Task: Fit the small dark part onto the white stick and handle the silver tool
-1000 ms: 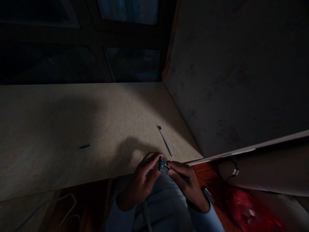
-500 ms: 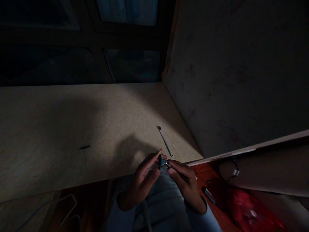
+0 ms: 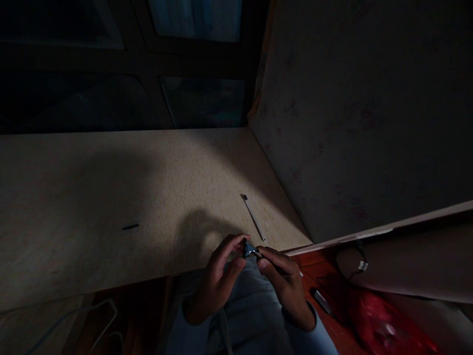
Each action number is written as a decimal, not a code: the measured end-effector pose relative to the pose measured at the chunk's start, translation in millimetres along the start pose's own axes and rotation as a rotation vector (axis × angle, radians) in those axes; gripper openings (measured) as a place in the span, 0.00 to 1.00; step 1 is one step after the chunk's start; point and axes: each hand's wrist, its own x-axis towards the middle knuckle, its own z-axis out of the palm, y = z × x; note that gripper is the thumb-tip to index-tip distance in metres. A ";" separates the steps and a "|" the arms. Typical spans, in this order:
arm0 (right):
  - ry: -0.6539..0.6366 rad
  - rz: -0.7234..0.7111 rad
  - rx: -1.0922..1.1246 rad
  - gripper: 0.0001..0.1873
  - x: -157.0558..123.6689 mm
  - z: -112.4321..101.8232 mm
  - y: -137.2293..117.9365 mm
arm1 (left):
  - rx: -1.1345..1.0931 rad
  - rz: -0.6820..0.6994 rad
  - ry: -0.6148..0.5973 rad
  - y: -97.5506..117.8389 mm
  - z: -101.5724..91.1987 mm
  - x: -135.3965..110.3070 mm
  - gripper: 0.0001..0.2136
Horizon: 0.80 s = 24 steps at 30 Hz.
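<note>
At the far left, the table [image 3: 166,172] is cut off by the edge of the view, and below it a pale cable [image 3: 115,310] bends in the dark, its lower end out of sight. A small dark strip [image 3: 130,227] lies on the table, well apart from the hands; it is too small for me to say what it is. Behind the table, the window [image 3: 195,19] is so dim that little beyond the glass can be made out. Then comes the left hand [image 3: 218,278], its thumb and fingers apart around the head of the razor [image 3: 251,250] — whether they press on it, I cannot tell. The razor is between the two hands, near the front edge of the table and above the person's lap. Just beyond it, a toothbrush [image 3: 254,219] lies slanted on the table. The right hand [image 3: 286,278] has thumb and fingers clamped on the razor's handle, and hides most of it. Farther right stands a flowered panel [image 3: 351,123], its pattern nearly lost in shadow. Below, on the floor, are a small device [image 3: 321,301] — its kind is unclear — and a red bag [image 3: 388,320], cut off at the bottom.
</note>
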 end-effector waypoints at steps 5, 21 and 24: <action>0.020 0.008 -0.023 0.13 -2.5 2.1 4.4 | 0.021 0.032 0.037 -1.0 5.6 2.1 0.19; -0.132 -0.029 -0.141 0.12 3.9 -8.8 -4.2 | 0.245 0.037 -0.007 11.8 -10.5 0.4 0.18; -0.087 -0.024 -0.083 0.12 3.8 -5.1 -5.6 | 0.166 0.038 0.018 6.1 -5.1 0.4 0.18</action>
